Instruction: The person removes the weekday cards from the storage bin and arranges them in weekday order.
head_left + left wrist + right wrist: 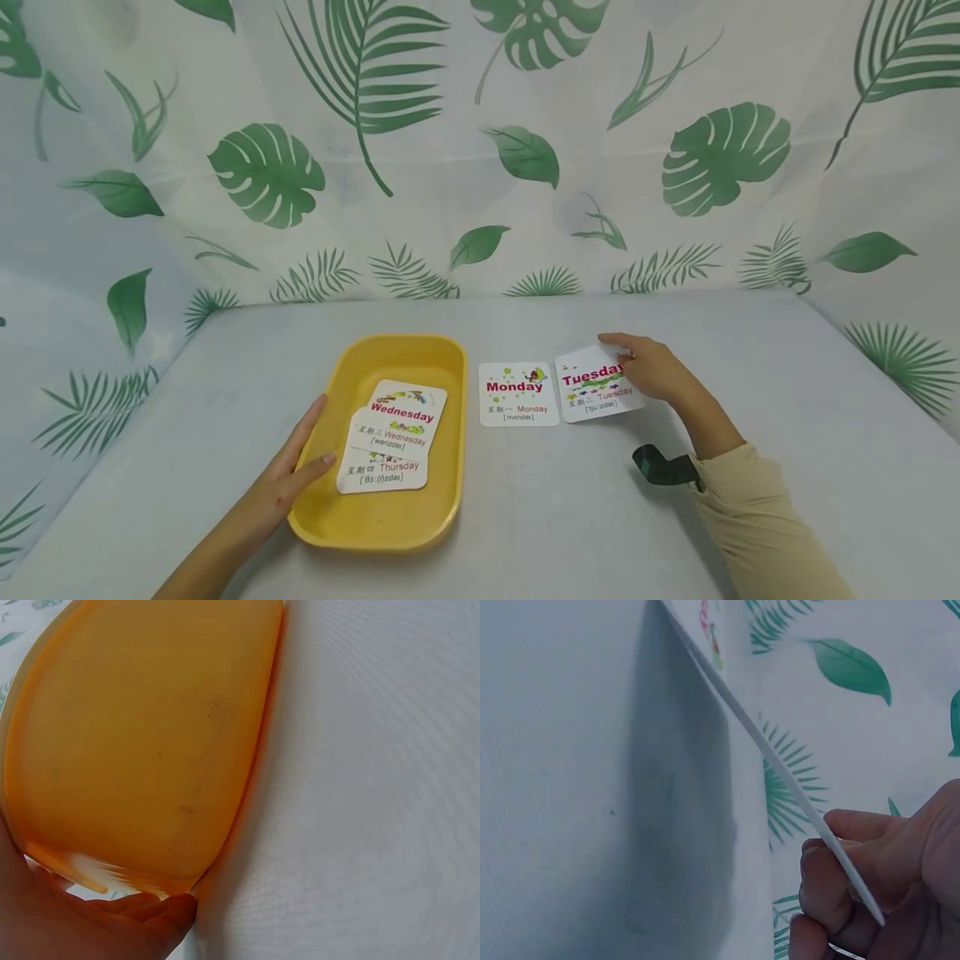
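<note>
My right hand (656, 367) pinches the Tuesday card (592, 402) by its right side. In the right wrist view the card (780, 769) is edge-on and tilted, one side raised off the table between thumb and fingers. Directly left of it, the Monday card (519, 412) lies flat. My left hand (288, 467) grips the left rim of a yellow tray (382, 529), its thumb over the rim; the left wrist view shows fingertips against the tray's outer wall. Inside the tray, a Wednesday card (405, 398) overlaps a Thursday card (382, 479), whose upper part is hidden.
A pale cloth covers the table (555, 517). Behind it hangs a white curtain (420, 208) printed with green leaves. A dark strap-like device (663, 467) sits at the right wrist, beside the beige sleeve (757, 517).
</note>
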Tool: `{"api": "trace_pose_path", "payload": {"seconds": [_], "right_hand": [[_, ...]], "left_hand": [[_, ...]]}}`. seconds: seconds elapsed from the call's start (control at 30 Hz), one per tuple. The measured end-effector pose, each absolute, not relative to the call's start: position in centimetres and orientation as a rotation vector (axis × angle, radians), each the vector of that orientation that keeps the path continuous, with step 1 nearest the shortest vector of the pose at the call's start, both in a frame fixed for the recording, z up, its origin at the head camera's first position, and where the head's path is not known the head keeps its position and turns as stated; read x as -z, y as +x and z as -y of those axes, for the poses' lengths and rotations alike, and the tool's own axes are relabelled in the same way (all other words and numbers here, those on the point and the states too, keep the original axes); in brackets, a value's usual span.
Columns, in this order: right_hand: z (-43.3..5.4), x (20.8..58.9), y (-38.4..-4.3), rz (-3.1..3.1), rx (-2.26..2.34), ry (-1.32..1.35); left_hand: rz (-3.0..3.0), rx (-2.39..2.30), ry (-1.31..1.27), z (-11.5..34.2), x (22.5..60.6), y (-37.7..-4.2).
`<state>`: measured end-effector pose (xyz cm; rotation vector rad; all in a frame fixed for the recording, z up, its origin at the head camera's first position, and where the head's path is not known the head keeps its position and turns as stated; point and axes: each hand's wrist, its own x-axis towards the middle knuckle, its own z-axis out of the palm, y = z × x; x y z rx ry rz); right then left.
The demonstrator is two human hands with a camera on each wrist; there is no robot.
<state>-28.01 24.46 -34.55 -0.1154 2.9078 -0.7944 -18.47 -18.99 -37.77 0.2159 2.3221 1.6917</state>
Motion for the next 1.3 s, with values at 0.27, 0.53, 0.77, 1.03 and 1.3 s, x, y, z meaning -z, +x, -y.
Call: {"api": "trace_pose_path", "payload": {"seconds": [0.27,0.53,0.77,1.03,1.3], "right_hand": [[-24.4,35.4,-28.2,-2.939,0.7,-0.115],[-24.1,35.7,-28.3,-2.919,0.643,-0.057],[-24.2,35.9,-28.3,-2.897,0.604,-0.025],[-24.2,36.2,-28.4,-2.866,0.569,0.021],[-24.0,36.5,-28.5,-2.864,0.542,0.045]], "left_hand": [[-2.325,-1.687,0.211,19.0,37.8,-18.6],[-2.328,-1.677,0.202,19.0,37.9,-18.6],[-2.329,-1.672,0.2,19.0,37.9,-18.7],[-2.33,-1.685,0.217,18.9,37.8,-18.5],[-2.336,-1.683,0.209,18.9,37.8,-18.4]]}}
